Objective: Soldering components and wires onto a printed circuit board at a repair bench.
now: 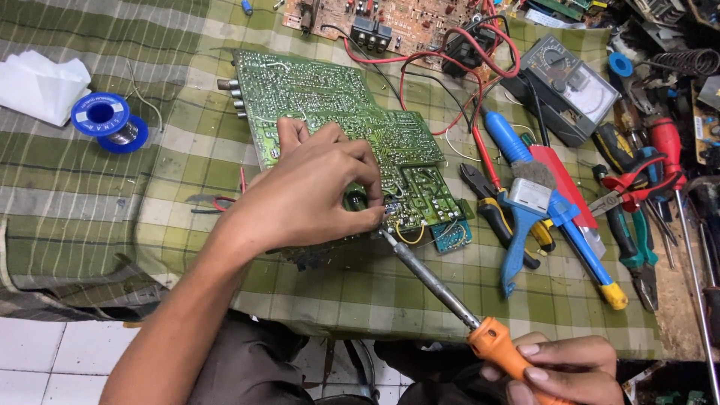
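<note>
A green circuit board (330,112) lies solder side up on a green checked cloth (112,180). My left hand (315,187) rests on the board's near edge, its fingertips pinched on a small dark part there. My right hand (559,367) at the bottom right grips the orange handle of a soldering iron (439,281). The iron's metal shaft slants up to the left, its tip at the board's near edge right beside my left fingertips.
A blue solder spool (109,120) and white cloth (41,82) lie at the left. A brown board (390,22) and grey multimeter (566,86) sit behind. A blue desoldering pump (525,210), pliers (499,210), cutters and screwdrivers (671,157) crowd the right.
</note>
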